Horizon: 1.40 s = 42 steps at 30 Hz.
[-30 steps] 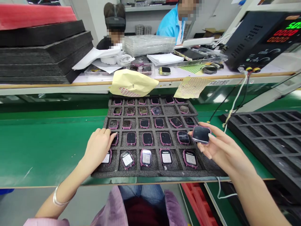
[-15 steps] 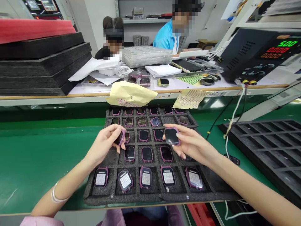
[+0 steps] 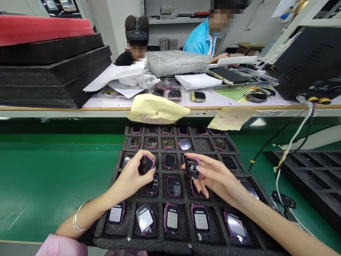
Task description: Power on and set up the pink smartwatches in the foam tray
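Observation:
A black foam tray [image 3: 157, 241] on the green table holds rows of purple-rimmed watches. Above its left middle part, my left hand [image 3: 133, 174] grips a purple-rimmed watch [image 3: 146, 164] between thumb and fingers; its screen is dark. My right hand [image 3: 213, 174] holds another watch [image 3: 192, 167] over the tray, face up, with its screen lit by a small graphic and a finger at its edge. Watches in the nearest row, such as one [image 3: 172, 218] below my hands, show pale grids on their screens. Most watches behind them have dark screens.
Stacked black foam trays [image 3: 34, 80] rise at the left on the shelf [image 3: 106, 111]. Yellow paper [image 3: 157, 108] hangs over its edge. A dark instrument [image 3: 309, 64] and cables are at right, above another foam tray [image 3: 306, 177]. Two people are beyond the shelf.
The watch in my right hand now has a lit screen; it was dark. My left hand has moved right, its watch turned more face-up. The view has shifted, and the instrument's digits no longer show.

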### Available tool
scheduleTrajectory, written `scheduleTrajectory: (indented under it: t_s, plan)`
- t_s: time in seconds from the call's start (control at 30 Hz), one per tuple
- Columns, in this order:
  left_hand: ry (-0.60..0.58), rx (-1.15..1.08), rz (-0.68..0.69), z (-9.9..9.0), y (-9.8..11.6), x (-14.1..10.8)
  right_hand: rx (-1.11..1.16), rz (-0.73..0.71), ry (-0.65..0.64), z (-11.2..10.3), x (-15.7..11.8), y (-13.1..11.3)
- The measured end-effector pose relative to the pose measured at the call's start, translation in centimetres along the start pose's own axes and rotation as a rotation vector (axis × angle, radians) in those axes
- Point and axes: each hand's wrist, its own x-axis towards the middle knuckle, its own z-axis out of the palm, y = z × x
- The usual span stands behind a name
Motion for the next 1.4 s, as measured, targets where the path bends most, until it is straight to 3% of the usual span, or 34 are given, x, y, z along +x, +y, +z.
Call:
scheduleTrajectory:
  t_s: [0.47, 0.63, 0.83, 1.4]
  plan:
    - [-0.041, 0.198, 0.095, 0.13, 0.17, -0.45, -0.032, 0.002, 0.020, -0.37, -0.31, 0.14]
    - [-0.042, 0.141, 0.073, 0.03, 0.20, -0.49, -0.001, -0.004, -0.039, -0.40, -0.41, 0.17]
    - [-0.078, 0.101, 0.030, -0.01, 0.15, -0.47, 0.007, -0.021, -0.027, -0.30, -0.65, 0.04]
    - [-0.035, -0.002, -0.029, -0.10, 0.05, -0.43, 0.002, -0.056, -0.028, -0.51, -0.87, -0.03]
